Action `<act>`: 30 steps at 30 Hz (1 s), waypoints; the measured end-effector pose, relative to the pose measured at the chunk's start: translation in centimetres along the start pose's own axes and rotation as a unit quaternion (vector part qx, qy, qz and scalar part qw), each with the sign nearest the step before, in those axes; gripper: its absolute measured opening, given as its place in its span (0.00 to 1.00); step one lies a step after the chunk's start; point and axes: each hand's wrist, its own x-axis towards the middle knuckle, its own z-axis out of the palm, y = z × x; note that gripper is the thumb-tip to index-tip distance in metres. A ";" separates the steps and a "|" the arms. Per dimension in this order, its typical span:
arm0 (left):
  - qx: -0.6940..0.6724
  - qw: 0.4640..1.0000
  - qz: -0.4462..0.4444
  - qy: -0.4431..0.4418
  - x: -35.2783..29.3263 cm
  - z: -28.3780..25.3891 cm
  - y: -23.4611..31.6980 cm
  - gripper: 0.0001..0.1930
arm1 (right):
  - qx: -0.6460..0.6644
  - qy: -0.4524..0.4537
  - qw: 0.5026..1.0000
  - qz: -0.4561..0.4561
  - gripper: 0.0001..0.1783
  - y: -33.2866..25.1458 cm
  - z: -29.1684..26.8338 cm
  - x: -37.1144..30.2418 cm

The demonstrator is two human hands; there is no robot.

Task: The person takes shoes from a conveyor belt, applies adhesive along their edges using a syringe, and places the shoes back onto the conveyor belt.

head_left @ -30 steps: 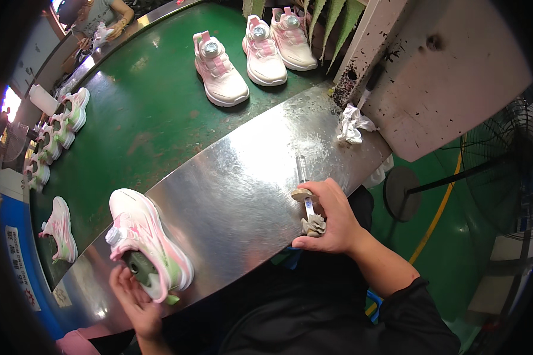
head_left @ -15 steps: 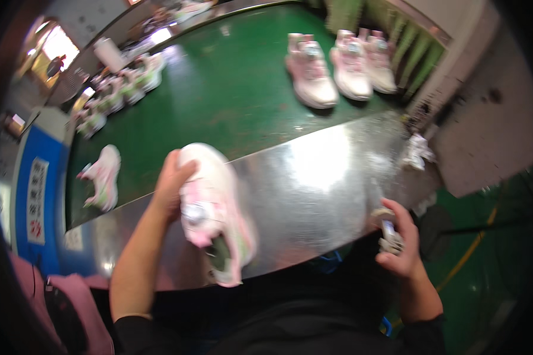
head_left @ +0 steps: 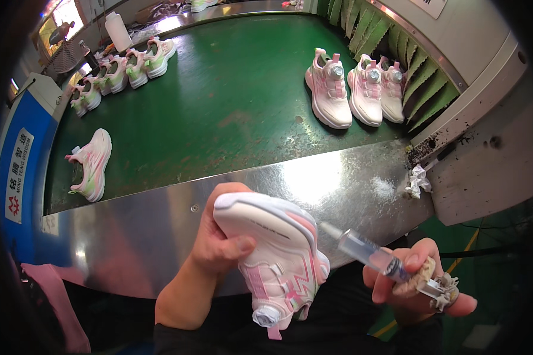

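My left hand [head_left: 222,236] is closed round the toe end of a pink and white sneaker [head_left: 275,248], thumb over its upper. The shoe is tilted with its sole edge turned up and its round lacing dial toward me. In my right hand [head_left: 417,278] is a clear syringe [head_left: 370,253] with a pale tapered tip, gripped round its barrel. Its tip points at the shoe's sole edge, close beside it; I cannot tell whether they touch. The plunger end is wrapped in whitish, crumpled material.
A green conveyor belt [head_left: 213,100] lies behind a metal ledge [head_left: 160,236]. Three sneakers [head_left: 331,97] stand at the right by green strip curtains [head_left: 420,77]. A single sneaker [head_left: 95,165] and several more [head_left: 137,68] are at left. Crumpled white paper [head_left: 418,180] lies on the ledge's right end.
My left hand has turned the sneaker so its side and sole edge show, moving it right and nearer. My right hand has brought the syringe up beside it.
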 end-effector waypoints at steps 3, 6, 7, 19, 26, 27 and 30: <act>0.014 1.000 0.020 -0.017 -0.7 0.2 -0.2 0.31 | 0.024 0.000 1.000 0.012 0.49 0.5 1.5 1.3; 0.032 0.997 0.038 -0.054 -0.6 0.5 0.0 0.33 | -0.043 0.012 0.998 0.034 0.41 -0.5 2.4 1.7; 0.042 0.995 0.039 -0.082 -0.6 0.5 0.1 0.33 | -0.037 0.011 0.998 0.039 0.41 -0.4 2.3 1.9; 0.026 0.992 0.047 -0.118 -1.1 1.1 0.6 0.30 | -0.014 0.034 0.997 0.063 0.40 0.6 2.7 2.1; 0.027 0.994 0.044 -0.098 -1.3 1.1 0.4 0.30 | -0.036 0.030 0.997 0.065 0.41 0.4 2.6 2.0; 0.050 0.993 0.050 -0.091 -1.3 1.1 0.4 0.30 | -0.037 0.030 0.997 0.064 0.41 0.3 2.7 2.0; 0.066 0.993 0.052 -0.085 -1.4 0.9 0.5 0.30 | -0.046 0.034 0.996 0.062 0.40 0.3 3.1 1.7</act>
